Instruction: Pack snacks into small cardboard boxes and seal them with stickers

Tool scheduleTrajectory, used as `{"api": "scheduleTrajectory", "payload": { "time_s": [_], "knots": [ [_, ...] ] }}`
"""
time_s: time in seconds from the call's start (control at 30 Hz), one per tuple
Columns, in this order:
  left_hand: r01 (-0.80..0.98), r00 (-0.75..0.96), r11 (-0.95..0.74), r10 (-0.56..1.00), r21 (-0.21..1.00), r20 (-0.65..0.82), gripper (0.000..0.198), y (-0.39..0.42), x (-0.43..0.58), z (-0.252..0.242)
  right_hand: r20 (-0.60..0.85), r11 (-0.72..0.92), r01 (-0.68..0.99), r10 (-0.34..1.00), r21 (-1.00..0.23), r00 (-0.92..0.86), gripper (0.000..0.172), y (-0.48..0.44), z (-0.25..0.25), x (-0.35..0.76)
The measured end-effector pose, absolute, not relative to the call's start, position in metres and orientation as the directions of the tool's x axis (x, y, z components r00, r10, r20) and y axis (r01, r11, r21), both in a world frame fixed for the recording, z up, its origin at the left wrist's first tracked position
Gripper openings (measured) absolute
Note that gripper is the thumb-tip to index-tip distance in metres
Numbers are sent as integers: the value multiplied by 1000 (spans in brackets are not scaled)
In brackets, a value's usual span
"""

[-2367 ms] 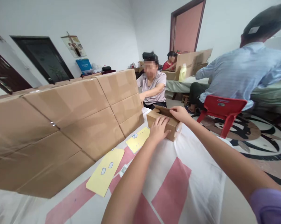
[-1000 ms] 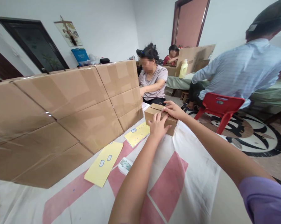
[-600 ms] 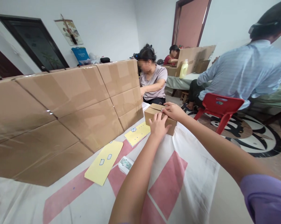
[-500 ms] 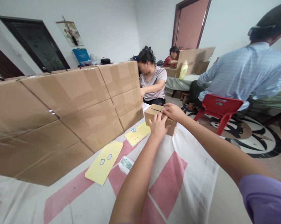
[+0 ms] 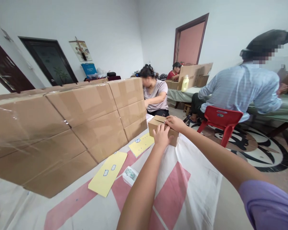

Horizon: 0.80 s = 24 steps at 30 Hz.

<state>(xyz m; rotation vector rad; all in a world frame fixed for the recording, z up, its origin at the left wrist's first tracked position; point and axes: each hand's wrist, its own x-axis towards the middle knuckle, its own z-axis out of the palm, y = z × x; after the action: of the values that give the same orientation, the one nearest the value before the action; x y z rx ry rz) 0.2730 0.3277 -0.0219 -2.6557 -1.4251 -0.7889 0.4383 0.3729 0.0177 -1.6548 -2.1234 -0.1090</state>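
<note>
A small cardboard box stands near the far end of the cloth-covered table, its top flaps brought together with a dark gap between them. My left hand grips its near side, fingers reaching over the top edge and thumb toward the right. On top, my right hand has its fingers bent over the flap at the right end. What lies inside the box is hidden. Left of it lies a yellow sheet with blue marks, and closer to me another yellow sheet beside a small white pack.
Stacked, taped cardboard cartons form a wall along the left side. A co-worker sits past the box. To the right, another person sits on a red chair at a green-covered table holding a yellow bottle.
My view has tilted up slightly, so the scene sits lower in the frame. Both hands stay on the box in nearly the same pose. The person on the red chair has turned their head.
</note>
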Motion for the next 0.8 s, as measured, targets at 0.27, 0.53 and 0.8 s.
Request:
{"api": "scheduleTrajectory", "payload": {
  "time_s": [0.27,0.53,0.8],
  "knots": [
    [765,497,-612,760,202,419,64,326,263,-23,723,367,872,690,-323,-23,54,330,-32,457],
    [702,600,-689,708,180,372,69,347,255,-13,732,335,921,676,-201,-86,62,313,-49,452],
    [722,524,-663,710,197,470,46,276,138,9,703,201,953,711,-226,16,63,373,-52,430]
  ]
}}
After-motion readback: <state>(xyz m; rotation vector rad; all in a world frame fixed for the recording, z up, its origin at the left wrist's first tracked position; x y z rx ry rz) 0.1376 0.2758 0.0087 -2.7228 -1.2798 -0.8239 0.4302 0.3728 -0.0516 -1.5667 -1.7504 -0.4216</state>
